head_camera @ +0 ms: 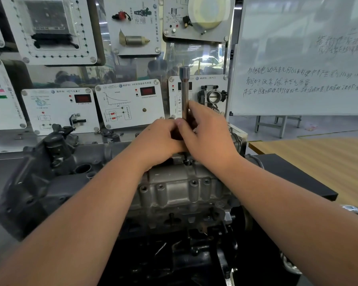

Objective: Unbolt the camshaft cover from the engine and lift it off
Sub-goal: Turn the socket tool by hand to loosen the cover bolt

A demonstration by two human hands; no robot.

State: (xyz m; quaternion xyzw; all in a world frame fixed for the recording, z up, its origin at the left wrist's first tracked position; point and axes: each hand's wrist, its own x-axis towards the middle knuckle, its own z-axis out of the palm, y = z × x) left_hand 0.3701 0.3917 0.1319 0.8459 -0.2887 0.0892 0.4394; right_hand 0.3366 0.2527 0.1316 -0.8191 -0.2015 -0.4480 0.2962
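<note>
A: What sits nearest, at the bottom of the frame?

B: Two bare forearms reach in from the lower corners. A metal wristband (355,210) shows on the right arm at the right edge. Between the arms, low in the centre, lies the dark lower part of the engine (194,254).

A: And the camshaft cover?

B: The camshaft cover (180,188) is the grey cast piece in the middle of the frame, seated on top of the engine, with bolt holes along its near edge. A darker housing (39,182) adjoins it on the left.

A: Where are the hands?

B: Just above the cover's far edge, pressed together. The left hand (159,139) has its grip curled shut around the lower end of a socket extension (184,93); what it hides there I cannot tell. The right hand (209,135) has its grip closed on the shaft, one finger lying up along it. The tool stands upright, socket end at the top.

A: Behind that?

B: Training panels (130,104) fill the upper left and centre, a throttle body (212,96) is mounted on one panel, a whiteboard (304,58) with handwriting stands upper right, and a wooden bench (318,162) lies at right.
</note>
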